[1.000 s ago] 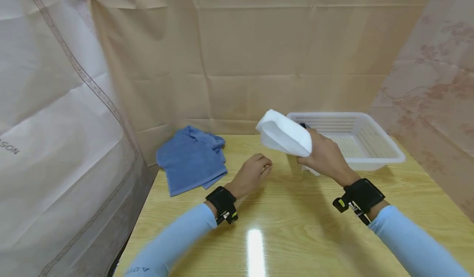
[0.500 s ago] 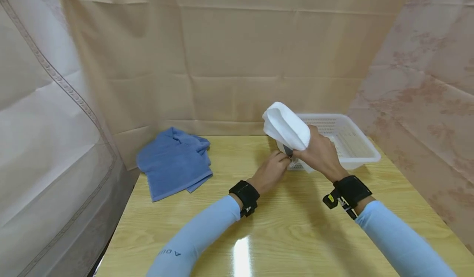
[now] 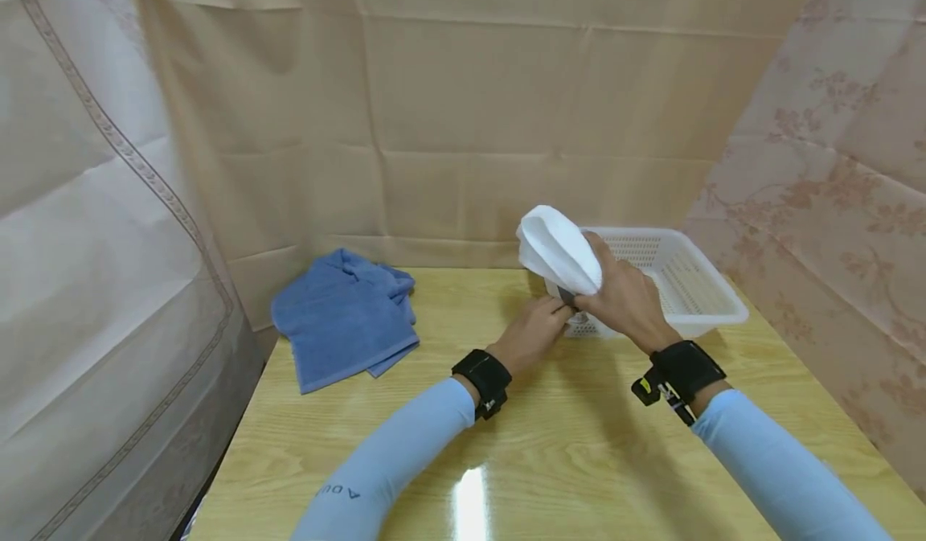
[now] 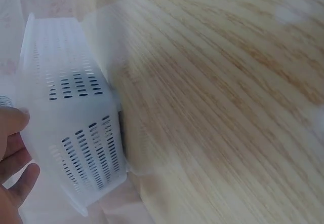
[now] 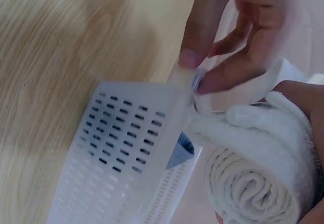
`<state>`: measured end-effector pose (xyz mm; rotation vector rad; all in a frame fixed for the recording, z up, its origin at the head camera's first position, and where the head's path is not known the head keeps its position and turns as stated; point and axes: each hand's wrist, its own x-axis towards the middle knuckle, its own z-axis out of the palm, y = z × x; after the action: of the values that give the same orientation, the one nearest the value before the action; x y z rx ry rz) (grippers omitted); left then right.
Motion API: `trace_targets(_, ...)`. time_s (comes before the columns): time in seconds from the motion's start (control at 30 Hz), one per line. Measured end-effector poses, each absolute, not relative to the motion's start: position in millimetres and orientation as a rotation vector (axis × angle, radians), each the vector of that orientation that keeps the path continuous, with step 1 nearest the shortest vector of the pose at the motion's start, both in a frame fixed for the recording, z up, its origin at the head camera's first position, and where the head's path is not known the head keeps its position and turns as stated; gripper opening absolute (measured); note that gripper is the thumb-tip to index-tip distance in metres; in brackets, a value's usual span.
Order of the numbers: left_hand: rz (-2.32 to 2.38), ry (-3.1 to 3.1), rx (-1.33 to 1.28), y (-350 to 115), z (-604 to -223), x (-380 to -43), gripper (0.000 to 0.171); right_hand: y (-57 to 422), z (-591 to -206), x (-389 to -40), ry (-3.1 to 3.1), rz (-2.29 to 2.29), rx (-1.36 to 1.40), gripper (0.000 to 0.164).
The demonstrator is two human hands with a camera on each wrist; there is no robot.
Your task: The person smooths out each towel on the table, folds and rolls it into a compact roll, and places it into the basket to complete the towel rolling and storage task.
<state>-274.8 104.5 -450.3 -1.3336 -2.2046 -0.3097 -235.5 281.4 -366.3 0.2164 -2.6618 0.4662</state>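
A white towel, rolled up tightly, is gripped in my right hand above the near left part of a white plastic basket. The right wrist view shows the spiral end of the roll. My left hand reaches in from the left to just below the roll. There its thumb and a finger pinch a thin pale strip with a bluish patch, which leads toward the roll; what it is, I cannot tell. A dark grey patch shows between the roll and my left fingers.
A loosely folded blue towel lies on the wooden table at the back left. The basket has slotted walls and stands at the back right. Cloth hangings enclose the table behind and at both sides.
My left hand has moved right, from beside the blue towel to the underside of the white roll, and now pinches the strip. The right hand keeps its grip, with the roll tipped slightly more upright.
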Motion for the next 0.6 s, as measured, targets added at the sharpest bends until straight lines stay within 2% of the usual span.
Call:
trace_targets(0.33,-0.402,-2.243,-1.322,108.6,-451.1,-278.8,0.011,301.6,-369.0,-243.9,-2.707,0.438,0.155,0.103)
trace_targets(0.6,-0.441,-2.215,-1.334,107.5,-451.0,-279.8,0.011,324.9,-369.3,-248.5,-2.709,0.397,0.048,0.100)
